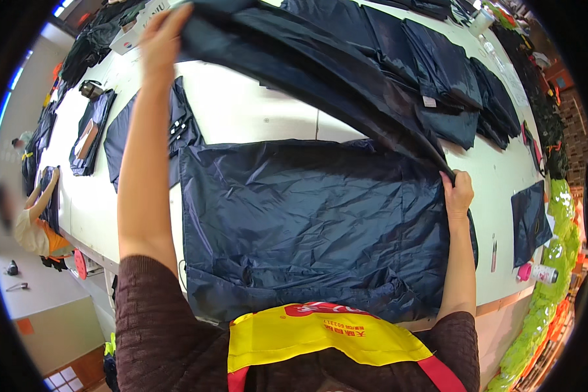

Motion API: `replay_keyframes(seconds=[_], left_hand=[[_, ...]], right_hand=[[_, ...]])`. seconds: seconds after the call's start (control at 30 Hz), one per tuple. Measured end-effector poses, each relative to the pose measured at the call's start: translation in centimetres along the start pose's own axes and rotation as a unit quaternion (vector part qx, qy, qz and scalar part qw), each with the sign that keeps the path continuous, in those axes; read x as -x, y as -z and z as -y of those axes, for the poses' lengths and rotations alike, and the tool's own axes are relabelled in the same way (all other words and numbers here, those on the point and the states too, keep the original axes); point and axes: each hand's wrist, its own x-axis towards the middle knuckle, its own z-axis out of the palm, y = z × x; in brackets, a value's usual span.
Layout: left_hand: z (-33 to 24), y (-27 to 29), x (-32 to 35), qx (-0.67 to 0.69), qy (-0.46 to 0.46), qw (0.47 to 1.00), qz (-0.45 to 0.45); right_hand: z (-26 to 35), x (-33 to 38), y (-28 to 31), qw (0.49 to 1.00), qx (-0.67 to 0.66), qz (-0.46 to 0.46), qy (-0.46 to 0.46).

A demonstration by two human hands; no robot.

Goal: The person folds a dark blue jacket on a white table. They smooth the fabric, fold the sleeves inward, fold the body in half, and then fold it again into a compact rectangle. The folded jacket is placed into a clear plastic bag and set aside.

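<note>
A large dark navy fabric piece (307,222) lies spread on the white table (242,111) in front of me. A second navy fabric panel (320,78) is lifted above it, stretched between my hands. My left hand (158,40) is raised far up at the top left, gripping one corner of the lifted panel. My right hand (457,193) grips its other end at the right edge of the flat piece. My forearms in brown knit sleeves come in from below.
Stacks of folded navy fabric (451,78) lie at the back right. More dark pieces (95,130) lie at the left of the table. A pink-capped spray can (539,272) and a pen (494,253) rest at the right edge. A person (36,222) works at far left.
</note>
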Motion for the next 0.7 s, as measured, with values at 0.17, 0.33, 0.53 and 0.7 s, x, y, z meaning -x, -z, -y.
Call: replay_keyframes(seconds=[0.17,0.33,0.53,0.7], left_hand=[[-1.4,11.5,13.4,-0.007,0.088,0.992,-0.087],[0.9,18.7,29.6,-0.129,0.454,0.859,0.198],[1.3,17.4,28.5,-0.283,0.369,0.876,0.127],[1.8,16.0,26.0,-0.222,0.126,0.966,0.025]], right_hand=[[0.7,2.4,4.1,0.995,-0.048,0.022,0.083],[2.3,5.6,5.0,0.947,-0.011,0.303,0.106],[8.8,-0.6,6.7,0.919,0.024,0.393,0.03],[12.3,1.8,0.0,0.937,0.021,0.349,0.005]])
